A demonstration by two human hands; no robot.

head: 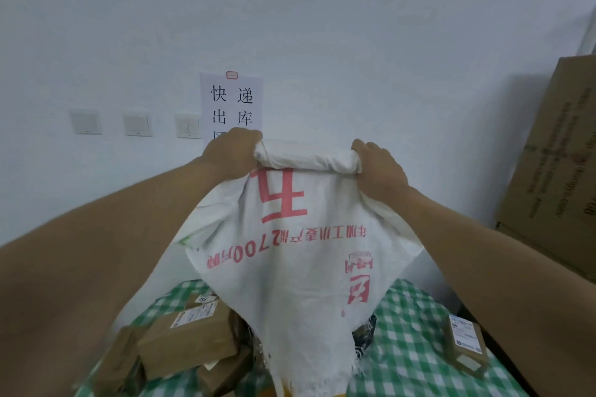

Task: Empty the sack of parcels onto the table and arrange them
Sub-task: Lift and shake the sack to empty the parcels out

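The white woven sack is held inverted above the worktop. Its closed, bunched end is uppermost and its frayed open mouth hangs lowest, just over the green checked cloth. The long axis runs near vertical and the red print reads upside down. This attitude appears intended to let the contents drop out by gravity.

A heap of brown parcels lies on the worktop at the left, beside the sack mouth. One separate parcel lies well apart at the right. Dark items show under the mouth; whether anything remains inside cannot be told.

The left hand and right hand are each clenched on a top corner of the sack, set apart to keep it spread.
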